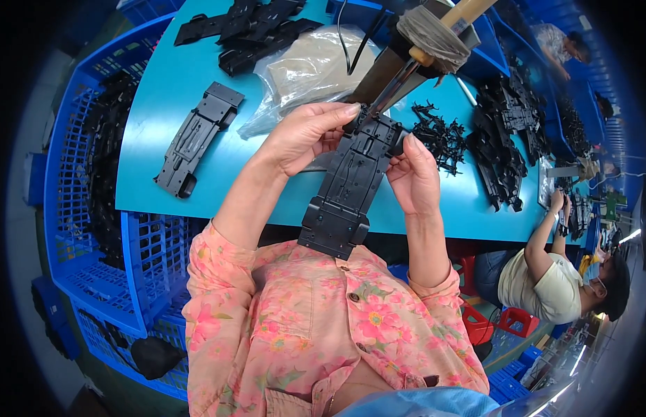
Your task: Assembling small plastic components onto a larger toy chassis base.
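Note:
Between my hands I hold a long black plastic chassis plate (pixel 350 177), tilted, its near end over my shirt. My left hand (pixel 309 137) grips its far left corner, thumb on top. My right hand (pixel 414 174) pinches the far right corner beside a dark rounded part. Directly at the plate's far end is the metal shaft of a tool (pixel 399 85) with a wooden handle and grey cloth wrapped round it. Whether its tip touches the plate I cannot tell. Another black chassis plate (pixel 200 139) lies on the table to the left.
The teal table (pixel 145 156) bears a clear plastic bag (pixel 305 66), small black parts (pixel 439 135) and stacked black plates (pixel 500 139). More plates (pixel 250 28) lie at the far left. Blue crates (pixel 138 278) stand left. A co-worker (pixel 545 278) sits at the right.

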